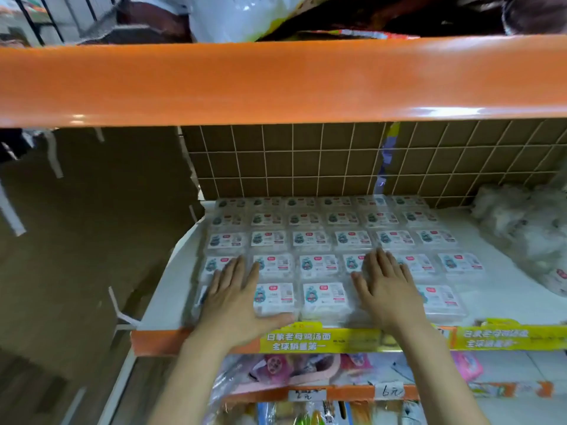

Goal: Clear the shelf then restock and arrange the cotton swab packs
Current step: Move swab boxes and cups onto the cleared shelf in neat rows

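Observation:
Several clear cotton swab packs with white labels lie flat in neat rows on the white shelf, reaching back to the wire grid. My left hand lies flat, fingers straight, on the front-left packs, its thumb along the front edge of one pack. My right hand presses flat on the packs right of the middle. Neither hand grips anything. The packs under both palms are partly hidden.
An orange beam of the upper shelf hangs close overhead. A brown wire-grid back panel closes the rear. Loose white bagged goods pile at the right. A yellow price strip runs along the front edge; lower shelves hold mixed goods.

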The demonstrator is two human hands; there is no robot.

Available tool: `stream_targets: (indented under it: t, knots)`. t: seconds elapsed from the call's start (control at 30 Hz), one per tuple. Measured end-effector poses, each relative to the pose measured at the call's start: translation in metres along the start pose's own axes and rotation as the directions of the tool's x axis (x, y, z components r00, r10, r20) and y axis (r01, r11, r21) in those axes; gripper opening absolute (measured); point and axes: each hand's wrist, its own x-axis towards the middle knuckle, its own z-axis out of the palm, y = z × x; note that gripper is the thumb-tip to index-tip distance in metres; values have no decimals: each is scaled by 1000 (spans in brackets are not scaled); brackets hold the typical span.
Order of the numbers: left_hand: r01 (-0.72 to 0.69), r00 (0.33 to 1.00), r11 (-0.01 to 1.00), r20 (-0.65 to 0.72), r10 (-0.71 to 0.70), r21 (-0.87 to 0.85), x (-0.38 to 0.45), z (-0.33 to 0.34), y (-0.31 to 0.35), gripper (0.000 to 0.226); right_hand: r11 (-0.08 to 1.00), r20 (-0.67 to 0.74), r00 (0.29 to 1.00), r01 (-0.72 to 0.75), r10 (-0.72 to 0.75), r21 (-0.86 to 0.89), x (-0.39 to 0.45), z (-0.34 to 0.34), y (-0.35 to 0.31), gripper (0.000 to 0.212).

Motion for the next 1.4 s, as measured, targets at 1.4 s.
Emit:
stream_targets:
  t: [1.4]
  knots:
    - [-316,927,942,-176,333,115,18,37,101,105,969,-395,918,74,26,235,-34,40,69,78]
